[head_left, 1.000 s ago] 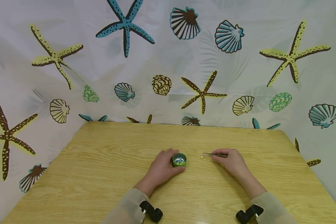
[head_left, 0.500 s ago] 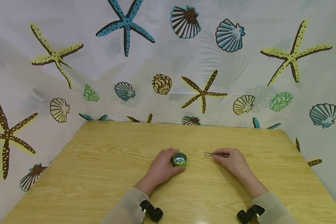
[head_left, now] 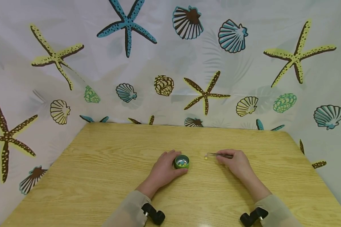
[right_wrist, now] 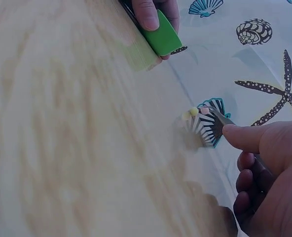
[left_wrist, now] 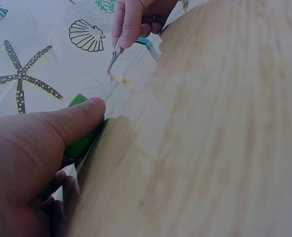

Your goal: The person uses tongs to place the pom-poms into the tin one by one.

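My left hand (head_left: 164, 170) curls thumb and fingers around a small round green tin (head_left: 183, 168) standing on the table. Several yellow and blue beads (head_left: 182, 164) lie inside it. To the right, my right hand (head_left: 236, 164) pinches metal tweezers with a bent tip (head_left: 223, 155). A small pink bead (right_wrist: 205, 110) sits at the tweezer tips. Close below and beside it, a yellow bead (right_wrist: 194, 111) rests on the tabletop, its reflection showing there. In the left wrist view the thumb presses along the green wall of the tin, hiding most of it.
A wood-grain table (head_left: 102, 176) spreads under both hands. Behind it and at its sides hangs a white curtain (head_left: 147, 63) printed with starfish and shells. Black camera mounts (head_left: 153, 214) are strapped at both sleeves.
The tweezer tips have risen slightly, away from the yellow bead, with the pink bead at them. The left hand and tin have stayed put.
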A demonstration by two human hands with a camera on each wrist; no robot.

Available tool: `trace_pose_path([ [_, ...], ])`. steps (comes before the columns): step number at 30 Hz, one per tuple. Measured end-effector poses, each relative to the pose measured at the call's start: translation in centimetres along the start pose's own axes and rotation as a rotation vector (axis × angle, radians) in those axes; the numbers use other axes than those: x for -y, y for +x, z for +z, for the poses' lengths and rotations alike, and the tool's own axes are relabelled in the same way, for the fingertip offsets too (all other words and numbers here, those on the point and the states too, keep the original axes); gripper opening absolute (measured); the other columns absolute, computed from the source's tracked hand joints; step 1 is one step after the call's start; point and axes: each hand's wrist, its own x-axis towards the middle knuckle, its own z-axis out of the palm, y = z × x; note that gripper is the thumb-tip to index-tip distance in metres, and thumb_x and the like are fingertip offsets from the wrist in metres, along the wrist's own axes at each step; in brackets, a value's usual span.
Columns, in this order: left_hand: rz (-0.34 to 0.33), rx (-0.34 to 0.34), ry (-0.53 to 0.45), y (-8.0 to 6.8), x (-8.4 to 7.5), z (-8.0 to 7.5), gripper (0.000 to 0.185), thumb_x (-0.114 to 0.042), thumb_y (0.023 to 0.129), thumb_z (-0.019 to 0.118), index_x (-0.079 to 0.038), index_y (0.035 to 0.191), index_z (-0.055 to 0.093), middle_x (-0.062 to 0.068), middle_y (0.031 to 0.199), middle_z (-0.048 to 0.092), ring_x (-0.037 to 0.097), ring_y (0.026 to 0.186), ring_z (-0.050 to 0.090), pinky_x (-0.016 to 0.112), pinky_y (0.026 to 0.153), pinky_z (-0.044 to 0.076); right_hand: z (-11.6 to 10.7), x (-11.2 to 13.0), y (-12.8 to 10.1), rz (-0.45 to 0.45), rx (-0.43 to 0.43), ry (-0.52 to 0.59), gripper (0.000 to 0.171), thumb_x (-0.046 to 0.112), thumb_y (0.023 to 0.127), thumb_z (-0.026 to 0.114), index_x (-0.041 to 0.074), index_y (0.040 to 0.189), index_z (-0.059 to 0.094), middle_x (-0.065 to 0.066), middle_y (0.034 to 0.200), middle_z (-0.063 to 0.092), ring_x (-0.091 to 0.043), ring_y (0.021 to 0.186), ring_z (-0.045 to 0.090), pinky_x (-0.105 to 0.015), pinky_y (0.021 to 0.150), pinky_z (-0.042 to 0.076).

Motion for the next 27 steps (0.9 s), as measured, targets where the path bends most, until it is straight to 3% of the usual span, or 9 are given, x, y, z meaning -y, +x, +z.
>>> trace_pose_path([
  [6, -0.004, -0.001, 0.002, 0.0, 0.0, 0.0, 0.074, -0.037, 0.095, 0.091, -0.005, 0.154, 0.063, 0.019, 0.16, 0.058, 0.049, 0.157, 0.039, 0.066, 0.128, 0.033, -0.1, 0.4, 0.0, 0.0, -0.021, 0.031, 0.026, 0.025, 0.103, 0.083, 0.01, 0.125, 0.085, -0.015, 0.13, 0.077, -0.03, 0.117, 0.071, -0.033, 0.085, 0.059],
  [16, 0.008, -0.007, -0.006, 0.0, 0.0, 0.0, 0.073, -0.037, 0.095, 0.091, -0.003, 0.153, 0.063, 0.019, 0.159, 0.059, 0.047, 0.158, 0.04, 0.065, 0.129, 0.032, 0.0, 1.6, -0.3, -0.001, -0.026, 0.104, 0.03, 0.024, 0.103, 0.083, 0.008, 0.128, 0.083, -0.015, 0.134, 0.076, -0.03, 0.122, 0.07, -0.026, 0.084, 0.059],
  [27, 0.014, -0.003, -0.001, 0.0, -0.2, -0.1, 0.073, -0.036, 0.095, 0.092, -0.002, 0.153, 0.063, 0.019, 0.158, 0.06, 0.043, 0.157, 0.042, 0.063, 0.13, 0.031, 0.4, 3.5, -1.4, -0.029, 0.024, 0.172, 0.028, 0.025, 0.104, 0.082, 0.011, 0.128, 0.084, -0.012, 0.134, 0.075, -0.026, 0.115, 0.071, -0.035, 0.087, 0.061],
])
